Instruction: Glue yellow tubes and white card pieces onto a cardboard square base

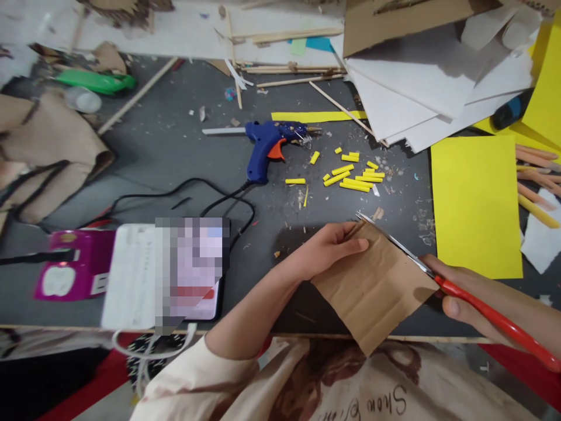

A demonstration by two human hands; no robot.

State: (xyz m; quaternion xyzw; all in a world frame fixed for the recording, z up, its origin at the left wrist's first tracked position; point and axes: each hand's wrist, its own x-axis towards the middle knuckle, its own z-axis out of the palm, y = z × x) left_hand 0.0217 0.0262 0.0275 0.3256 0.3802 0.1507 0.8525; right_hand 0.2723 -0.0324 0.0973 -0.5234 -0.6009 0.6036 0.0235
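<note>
My left hand point(326, 250) grips the upper left edge of a brown cardboard piece point(372, 286), held over the front edge of the grey table point(175, 158). My right hand point(468, 298) is closed round the red handles of a pair of scissors point(438, 279). The scissors' metal blades run along the cardboard's upper right edge, with the tip near its top corner.
A blue glue gun point(267, 146) with a black cord lies mid-table, beside several short yellow sticks point(350, 175). A yellow sheet point(475, 204) lies right, white sheets point(421, 93) behind it. A pink box point(74, 272) and a white box point(131, 275) sit at left. Brown cardboard scraps point(48, 146) lie far left.
</note>
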